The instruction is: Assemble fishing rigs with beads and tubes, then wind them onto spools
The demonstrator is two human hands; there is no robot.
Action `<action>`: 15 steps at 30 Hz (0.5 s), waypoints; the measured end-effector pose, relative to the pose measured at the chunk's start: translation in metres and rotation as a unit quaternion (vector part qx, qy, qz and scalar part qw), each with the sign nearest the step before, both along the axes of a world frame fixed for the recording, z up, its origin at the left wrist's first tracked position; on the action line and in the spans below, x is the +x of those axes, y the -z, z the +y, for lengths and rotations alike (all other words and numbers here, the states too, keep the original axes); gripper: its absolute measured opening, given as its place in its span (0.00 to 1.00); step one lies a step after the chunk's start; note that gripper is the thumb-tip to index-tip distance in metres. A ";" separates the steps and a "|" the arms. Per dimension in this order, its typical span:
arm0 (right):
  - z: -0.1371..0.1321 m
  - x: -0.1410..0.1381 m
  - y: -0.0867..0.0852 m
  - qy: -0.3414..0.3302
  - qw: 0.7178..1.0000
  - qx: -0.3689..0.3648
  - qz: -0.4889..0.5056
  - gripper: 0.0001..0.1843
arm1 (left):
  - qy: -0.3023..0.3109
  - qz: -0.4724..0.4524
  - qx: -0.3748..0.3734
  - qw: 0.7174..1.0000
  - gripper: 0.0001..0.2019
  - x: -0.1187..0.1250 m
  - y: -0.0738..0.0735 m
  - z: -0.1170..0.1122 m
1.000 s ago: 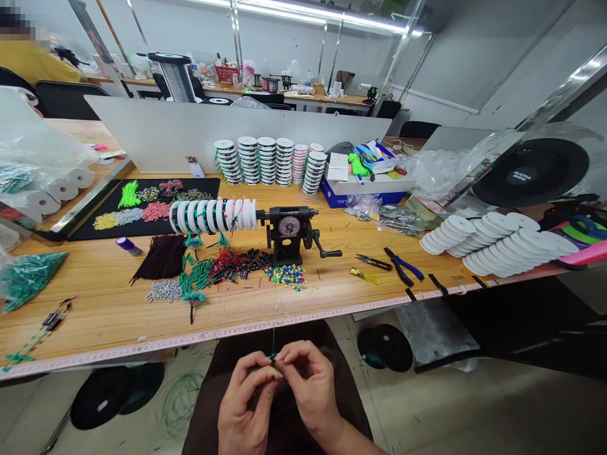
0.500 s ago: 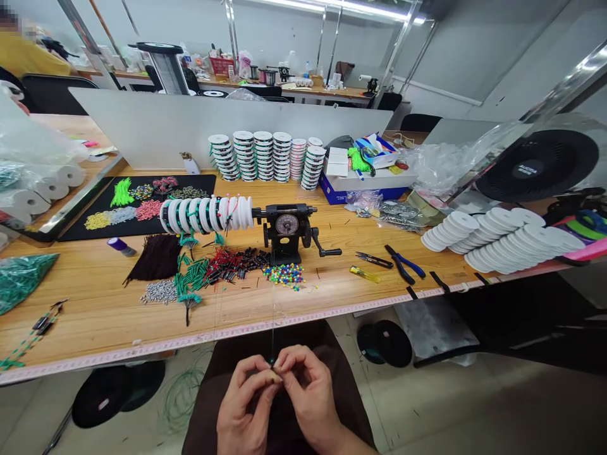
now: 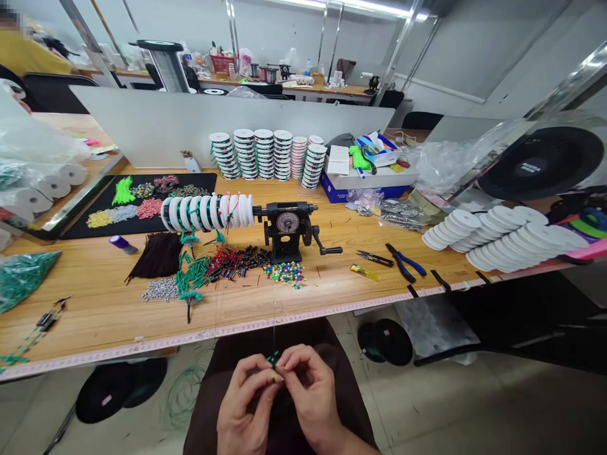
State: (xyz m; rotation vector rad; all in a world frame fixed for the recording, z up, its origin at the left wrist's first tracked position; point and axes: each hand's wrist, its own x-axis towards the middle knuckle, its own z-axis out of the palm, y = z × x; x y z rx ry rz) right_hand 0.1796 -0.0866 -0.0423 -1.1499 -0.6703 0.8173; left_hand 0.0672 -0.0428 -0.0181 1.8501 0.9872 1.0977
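Note:
Above the lap, my left hand (image 3: 249, 401) is closed, with thumb and forefinger pinched on a thin line (image 3: 274, 316). My right hand (image 3: 310, 395) pinches at the same spot, its fingertips almost meeting the left ones. Small green pieces (image 3: 272, 357) show on the line just above the fingertips. The line runs up toward the table edge; its end between the fingers is hidden. Beyond the hands lie colourful beads (image 3: 284, 273), green tubes (image 3: 194, 272), and black and red pieces (image 3: 237, 262).
A hand-cranked winder (image 3: 287, 230) carries several white spools (image 3: 203, 213). Behind it stand stacked spools (image 3: 263, 155). To the right lie pliers (image 3: 405, 262), scissors-like snips (image 3: 374, 258), a yellow tool (image 3: 365, 272) and white discs (image 3: 516, 240). A measuring tape (image 3: 303, 318) lines the table edge.
The small green pieces now show more clearly above the fingertips, spread out on the line. Both hands keep their pinch in nearly the same place; the view has shifted slightly.

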 end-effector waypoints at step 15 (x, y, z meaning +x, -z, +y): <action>-0.009 0.002 0.000 -0.024 0.999 -0.012 -0.027 0.04 | 0.007 -0.004 -0.015 1.000 0.06 -0.004 0.000 -0.004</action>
